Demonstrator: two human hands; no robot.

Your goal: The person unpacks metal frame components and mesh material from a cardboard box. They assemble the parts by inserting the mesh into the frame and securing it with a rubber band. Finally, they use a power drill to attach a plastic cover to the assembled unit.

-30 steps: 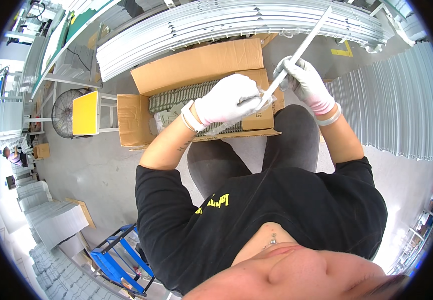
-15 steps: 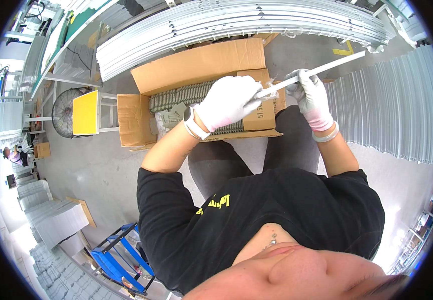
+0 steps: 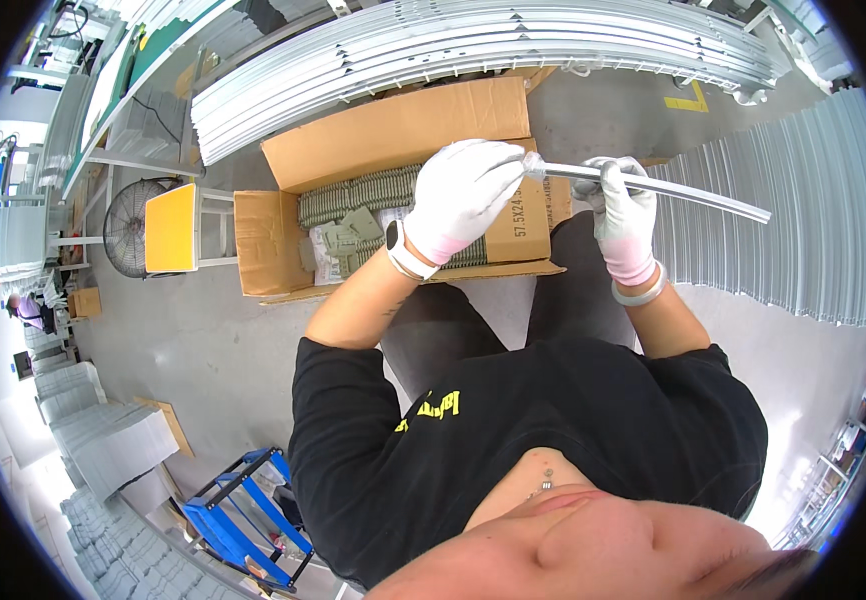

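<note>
A long, narrow silvery metal strip (image 3: 703,195) slants down to the right in front of me. My right hand (image 3: 623,215), in a white glove, is closed round it near its left part. Crumpled clear plastic film (image 3: 533,166) clings to the strip's left end. My gloved left hand (image 3: 465,198) pinches at this film, its fingertips partly hidden. Below the left hand an open cardboard box (image 3: 261,235) holds tight rows of small grey-green flat pieces (image 3: 353,197). Several loose pieces (image 3: 351,230) lie on top of them beside a clear bag.
Long white metal profiles (image 3: 473,50) lie stacked beyond the box. A tall stack of grey panels (image 3: 773,210) stands at the right. To the left are a yellow-topped stool (image 3: 171,228) and a black fan (image 3: 128,225); a blue-framed cart (image 3: 238,520) stands lower left.
The strip has swung from pointing up right to pointing down right. My left hand has shifted slightly, and its fingers now sit at the film on the strip's end.
</note>
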